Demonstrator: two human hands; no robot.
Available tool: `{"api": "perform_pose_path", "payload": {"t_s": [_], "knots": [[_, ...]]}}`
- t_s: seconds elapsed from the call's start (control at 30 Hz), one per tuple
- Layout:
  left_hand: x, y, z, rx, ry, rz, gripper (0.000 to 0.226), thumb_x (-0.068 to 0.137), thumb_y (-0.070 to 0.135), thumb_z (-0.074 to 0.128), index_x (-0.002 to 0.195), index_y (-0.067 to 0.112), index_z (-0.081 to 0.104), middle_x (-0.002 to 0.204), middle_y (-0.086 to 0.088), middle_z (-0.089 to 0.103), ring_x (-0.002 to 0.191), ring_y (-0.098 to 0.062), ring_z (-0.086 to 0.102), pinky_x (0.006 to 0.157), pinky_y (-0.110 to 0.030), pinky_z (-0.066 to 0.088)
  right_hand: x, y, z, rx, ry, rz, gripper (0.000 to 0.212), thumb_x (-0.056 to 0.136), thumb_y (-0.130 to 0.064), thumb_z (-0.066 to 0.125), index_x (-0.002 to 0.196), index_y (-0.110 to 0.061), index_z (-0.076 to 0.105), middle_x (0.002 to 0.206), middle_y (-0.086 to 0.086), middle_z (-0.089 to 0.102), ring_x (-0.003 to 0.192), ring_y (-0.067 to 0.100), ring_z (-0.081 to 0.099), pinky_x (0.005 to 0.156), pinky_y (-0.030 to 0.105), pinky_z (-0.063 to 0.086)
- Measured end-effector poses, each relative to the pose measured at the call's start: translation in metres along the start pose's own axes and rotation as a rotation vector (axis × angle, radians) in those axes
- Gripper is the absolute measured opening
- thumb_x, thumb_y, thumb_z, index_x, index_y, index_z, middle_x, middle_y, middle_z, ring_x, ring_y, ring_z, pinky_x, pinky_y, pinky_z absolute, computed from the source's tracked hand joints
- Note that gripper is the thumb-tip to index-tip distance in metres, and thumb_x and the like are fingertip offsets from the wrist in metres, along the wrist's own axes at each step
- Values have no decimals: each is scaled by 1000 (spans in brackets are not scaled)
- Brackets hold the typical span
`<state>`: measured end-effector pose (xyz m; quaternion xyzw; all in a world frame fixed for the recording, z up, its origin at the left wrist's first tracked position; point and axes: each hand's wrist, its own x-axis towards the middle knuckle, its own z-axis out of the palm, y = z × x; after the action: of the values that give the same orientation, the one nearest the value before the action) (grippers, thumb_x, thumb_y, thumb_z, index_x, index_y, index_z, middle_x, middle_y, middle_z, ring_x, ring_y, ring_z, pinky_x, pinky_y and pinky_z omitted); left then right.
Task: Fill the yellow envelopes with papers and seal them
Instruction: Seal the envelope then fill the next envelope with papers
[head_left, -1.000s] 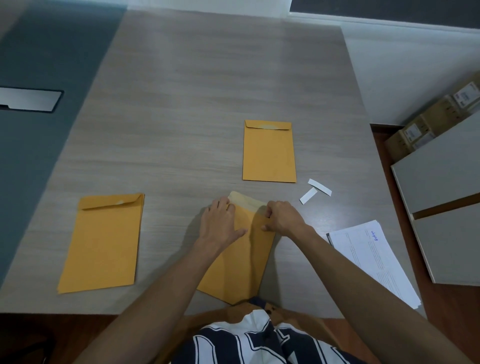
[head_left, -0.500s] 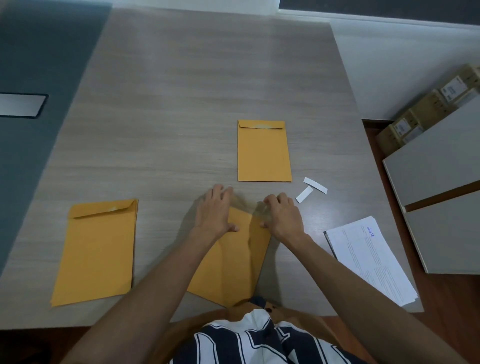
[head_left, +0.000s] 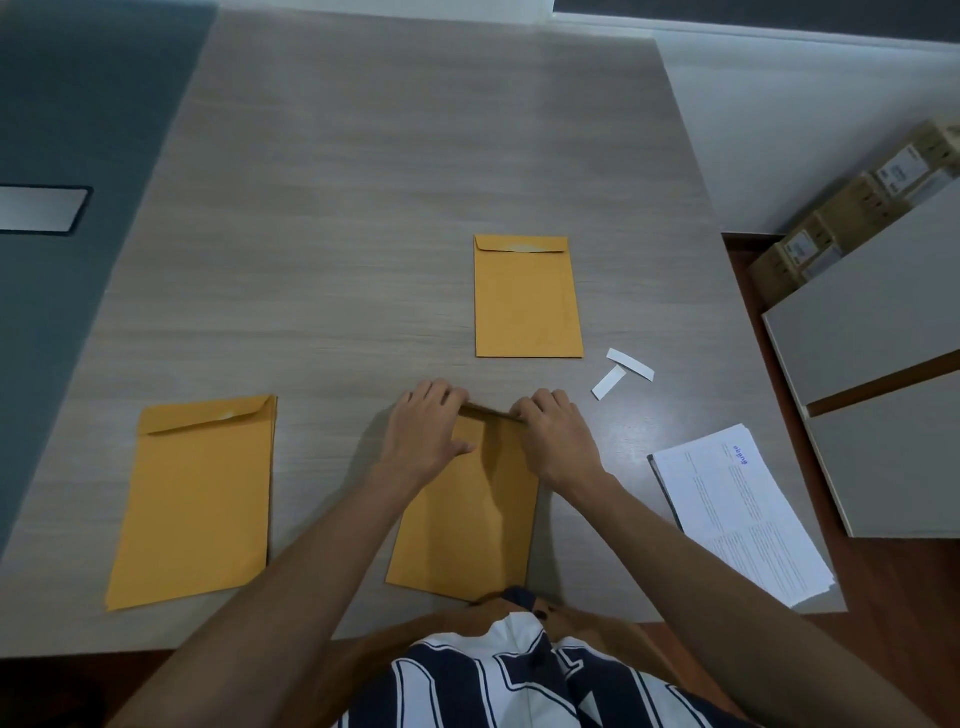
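Observation:
A yellow envelope (head_left: 467, 519) lies slightly tilted on the table in front of me, its flap folded down at the far end. My left hand (head_left: 423, 431) presses on its top left corner with the fingers laid forward and the thumb on the paper. At the top right corner, my right hand (head_left: 556, 436) presses its fingertips on the folded flap edge. A second yellow envelope (head_left: 197, 499) lies to the left with its flap down. A third yellow envelope (head_left: 527, 301) lies farther away, just right of centre. A stack of printed papers (head_left: 743, 514) sits at the near right edge.
Two white peel-off strips (head_left: 623, 371) lie right of my hands on the grey wood table (head_left: 363, 182). Beyond the table's right edge stand a grey cabinet (head_left: 883, 364) and cardboard boxes (head_left: 857, 208). The table's near edge runs just under the middle envelope.
The raised flap of the middle envelope has been folded down flat. My right hand went from pinching the flap to pressing on it, and both hands moved to the top edge.

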<state>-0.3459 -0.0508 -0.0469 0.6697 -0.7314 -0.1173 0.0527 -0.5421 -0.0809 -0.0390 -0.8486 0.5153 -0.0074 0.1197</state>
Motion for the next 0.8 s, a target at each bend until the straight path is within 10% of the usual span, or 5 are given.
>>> {"api": "perform_pose_path", "payload": {"t_s": [0.3,0.5,0.8], "knots": [[-29,-22,15,-83,-35,100,52,68,4,71,120,9,68,128,-6,64,121,-26,59,95,-42,50,-28,-16,17,-90,-69,-29,52,71,-6,73,120,-14,55,114,5,55,97,23,54,83,31,49],[-34,-28,9,74,-87,145,53,79,9,68,131,16,62,139,1,58,130,-26,53,94,-42,49,-20,-36,26,-243,-243,-168,77,99,-17,44,155,-20,-8,164,1,-4,150,27,1,122,43,11],[-40,-25,8,322,-215,71,59,104,22,24,156,31,0,164,15,1,151,-30,3,119,-51,7,-29,-15,22,-271,-281,-197,67,103,-14,29,152,-19,-16,162,0,-13,150,18,-10,122,38,-4]]}}
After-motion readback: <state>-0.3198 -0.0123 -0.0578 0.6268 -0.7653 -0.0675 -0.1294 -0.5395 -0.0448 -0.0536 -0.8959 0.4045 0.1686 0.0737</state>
